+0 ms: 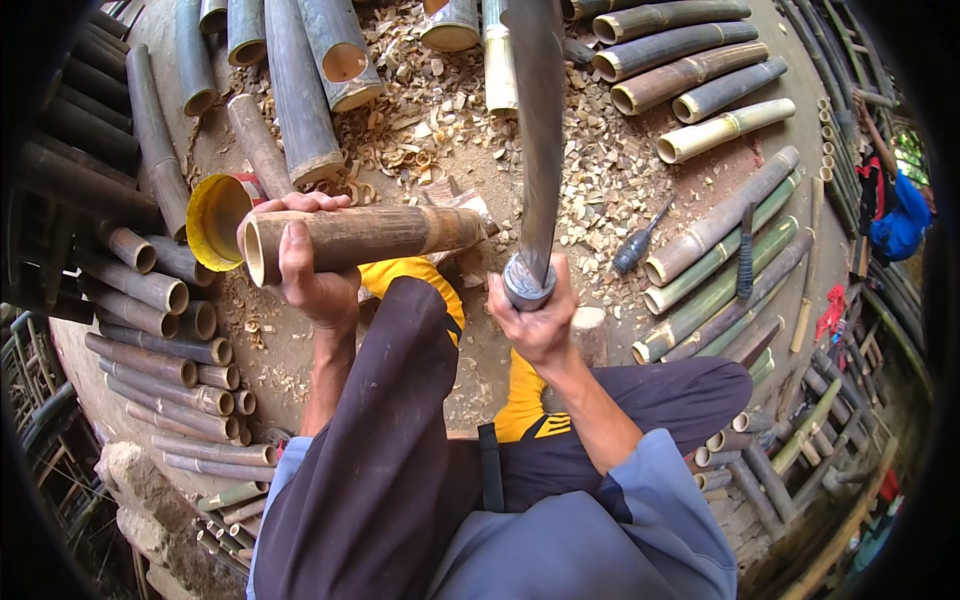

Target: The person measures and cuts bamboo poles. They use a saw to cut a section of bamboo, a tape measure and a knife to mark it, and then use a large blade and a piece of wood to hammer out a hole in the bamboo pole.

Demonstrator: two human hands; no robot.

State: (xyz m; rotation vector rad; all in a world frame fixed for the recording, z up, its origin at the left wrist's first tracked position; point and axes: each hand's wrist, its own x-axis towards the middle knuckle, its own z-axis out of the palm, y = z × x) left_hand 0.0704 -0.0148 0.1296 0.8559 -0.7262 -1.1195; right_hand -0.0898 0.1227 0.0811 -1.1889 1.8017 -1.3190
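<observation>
My left hand [318,265] is wrapped round the near end of a short brown bamboo tube [390,235], its open mouth toward the left. The tube's far end lies by a wooden block [478,215] on the ground. In my right hand [541,315] is the handle of a large machete [540,150], its long blade pointing up and away from me. The blade looks slightly smeared by motion and stands apart from the tube, to its right. A yellow tub [215,222] with a red outside lies tipped just beyond my left hand.
Wood chips [430,120] cover the ground ahead. Stacked bamboo tubes [165,370] line the left, and others [690,70] lie at the far right. A dark-handled pointed tool [635,248] rests on the ground; a second black-handled tool [746,255] lies across bamboo. My bent knees flank the work.
</observation>
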